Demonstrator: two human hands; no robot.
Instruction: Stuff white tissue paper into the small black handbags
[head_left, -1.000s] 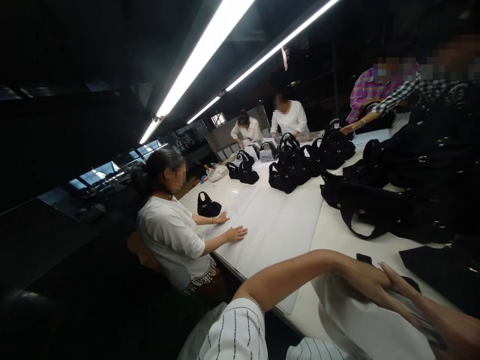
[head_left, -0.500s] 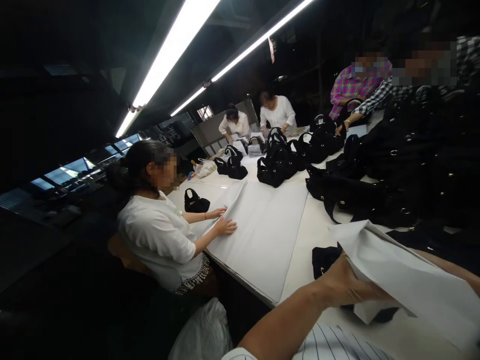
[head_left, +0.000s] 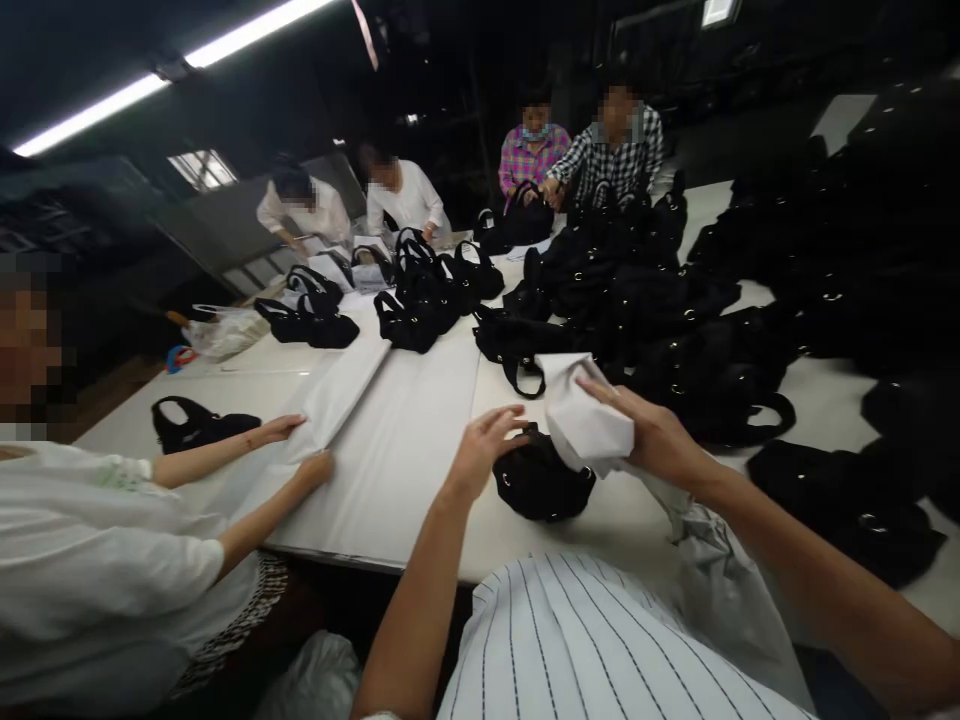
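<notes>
In front of me on the table stands a small black handbag with metal rings. My right hand grips a crumpled sheet of white paper just above and behind the bag's top, its fingers closed on the sheet. At the bag's left side is my left hand, fingers apart and nothing in them. Its fingertips are by the bag's upper edge; whether they touch it I cannot tell.
A co-worker's hands hold a large white sheet at my left. Many black bags are heaped at the right and middle of the white table. Several people work at the far side. A grey plastic bag hangs near my right.
My view has swung right. The white paper, spread wide before, is now bunched in my right hand. My left hand has left the paper and is beside the black handbag.
</notes>
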